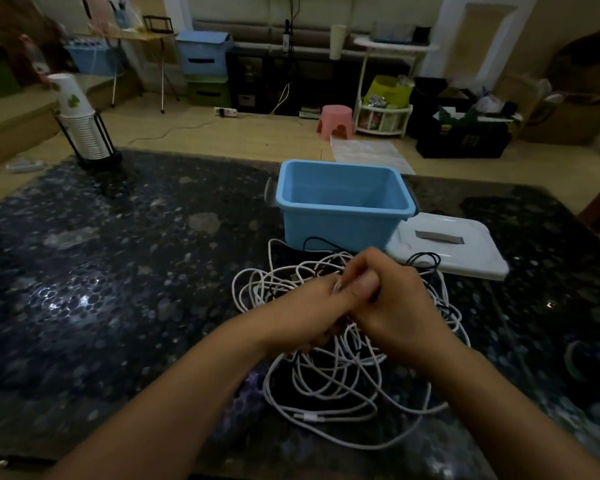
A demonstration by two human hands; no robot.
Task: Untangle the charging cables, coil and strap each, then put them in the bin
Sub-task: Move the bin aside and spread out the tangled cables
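Observation:
A tangled heap of white charging cables [329, 386] with some black cable mixed in lies on the dark table, just in front of an empty blue bin [343, 199]. My left hand [305, 313] and my right hand [392, 299] meet above the heap, fingers curled and pinching cable strands between them. What exactly each hand pinches is hidden by the fingers. The bin stands a short way beyond my hands, upright and open.
The bin's white lid [454, 244] lies flat to the right of the bin. A stack of paper cups in a black holder [84, 133] stands at the table's [101, 271] far left corner. Beyond the table are a pink stool [336, 121] and storage boxes.

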